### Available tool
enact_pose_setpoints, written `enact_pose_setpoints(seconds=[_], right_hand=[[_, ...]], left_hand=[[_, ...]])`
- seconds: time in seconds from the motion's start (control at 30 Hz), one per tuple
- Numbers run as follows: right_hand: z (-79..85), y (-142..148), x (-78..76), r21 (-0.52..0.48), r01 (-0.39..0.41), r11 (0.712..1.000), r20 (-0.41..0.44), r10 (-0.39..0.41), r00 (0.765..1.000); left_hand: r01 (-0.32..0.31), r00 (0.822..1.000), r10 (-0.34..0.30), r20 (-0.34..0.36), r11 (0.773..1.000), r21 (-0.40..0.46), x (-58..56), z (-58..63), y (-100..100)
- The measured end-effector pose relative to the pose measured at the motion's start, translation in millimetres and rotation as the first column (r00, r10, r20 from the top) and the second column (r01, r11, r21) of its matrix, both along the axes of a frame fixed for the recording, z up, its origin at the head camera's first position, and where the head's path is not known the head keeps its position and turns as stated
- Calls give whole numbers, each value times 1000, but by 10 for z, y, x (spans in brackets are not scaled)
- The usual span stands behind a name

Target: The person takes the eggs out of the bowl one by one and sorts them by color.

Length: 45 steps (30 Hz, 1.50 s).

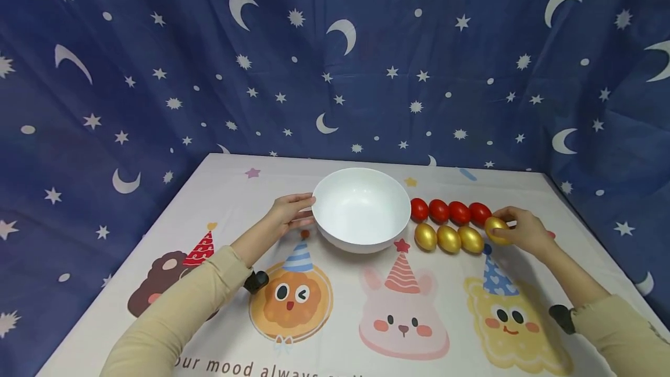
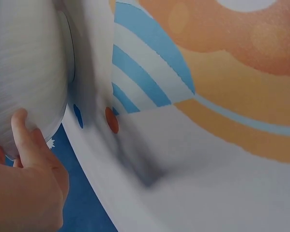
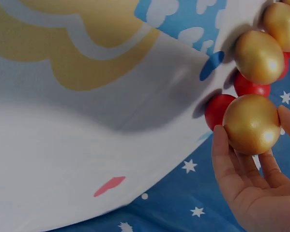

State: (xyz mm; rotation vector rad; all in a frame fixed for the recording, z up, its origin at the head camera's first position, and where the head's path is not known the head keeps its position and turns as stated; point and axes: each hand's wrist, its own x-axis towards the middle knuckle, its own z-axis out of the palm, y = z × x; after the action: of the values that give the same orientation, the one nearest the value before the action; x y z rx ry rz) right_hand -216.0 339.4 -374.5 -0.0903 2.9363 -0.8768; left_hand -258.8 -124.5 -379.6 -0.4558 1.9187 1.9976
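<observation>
A white bowl [image 1: 361, 208] stands on the table, and my left hand [image 1: 293, 211] touches its left side. In the left wrist view, the fairly straight fingers [image 2: 23, 135] lie spread against the bowl's outer wall [image 2: 28, 63]. My right hand [image 1: 526, 230] pinches a golden egg [image 1: 497, 230] between thumb and fingers, at the right end of the egg rows. That egg [image 3: 251, 124] shows large in the right wrist view. Three golden eggs [image 1: 448, 239] lie in a line to its left. Behind them runs a line of several red eggs [image 1: 438, 211].
The table has a white cloth [image 1: 262, 191] printed with cartoon figures, party hats and lettering. A dark blue curtain [image 1: 335, 74] with moons and stars hangs behind it and along both sides. The red row's left end sits close by the bowl's right side.
</observation>
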Motion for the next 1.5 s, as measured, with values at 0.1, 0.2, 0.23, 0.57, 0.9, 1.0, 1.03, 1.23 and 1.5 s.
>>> enact_pose_setpoints(seconds=[0.1, 0.2, 0.23, 0.57, 0.9, 1.0, 1.03, 1.23, 1.5], right_hand=[[-31, 14, -23, 17, 31, 999, 30, -31, 999], [-68, 31, -35, 39, 53, 998, 56, -55, 997], [-82, 38, -37, 45, 56, 997, 62, -58, 996], [-149, 10, -80, 49, 41, 998, 106, -46, 993], [-147, 17, -98, 39, 47, 998, 193, -54, 980], [-145, 8, -85, 8, 45, 999, 211, -46, 976], [-144, 5, -78, -1, 34, 999, 209, -33, 977], [-175, -20, -55, 19, -2, 1000, 154, -1, 988], [-102, -14, 16, 92, -1, 996, 85, -7, 996]], left_hand=[[-5, 1000, 5, 7, 1000, 1, -1, 5, 9], [-8, 1000, 8, 12, 1000, 7, -8, 10, 12], [-9, 1000, 9, 14, 1000, 10, -10, 12, 12], [-4, 1000, 4, 16, 1000, -12, -21, 57, -23], [29, 999, -29, 14, 1000, 11, -15, 15, -35], [40, 999, -41, 6, 999, 32, -8, -7, -75], [47, 999, -47, 2, 998, 40, -1, -13, -93], [67, 998, -67, 13, 997, 38, 41, -46, -208], [116, 993, -115, 21, 991, -63, 130, -5, -434]])
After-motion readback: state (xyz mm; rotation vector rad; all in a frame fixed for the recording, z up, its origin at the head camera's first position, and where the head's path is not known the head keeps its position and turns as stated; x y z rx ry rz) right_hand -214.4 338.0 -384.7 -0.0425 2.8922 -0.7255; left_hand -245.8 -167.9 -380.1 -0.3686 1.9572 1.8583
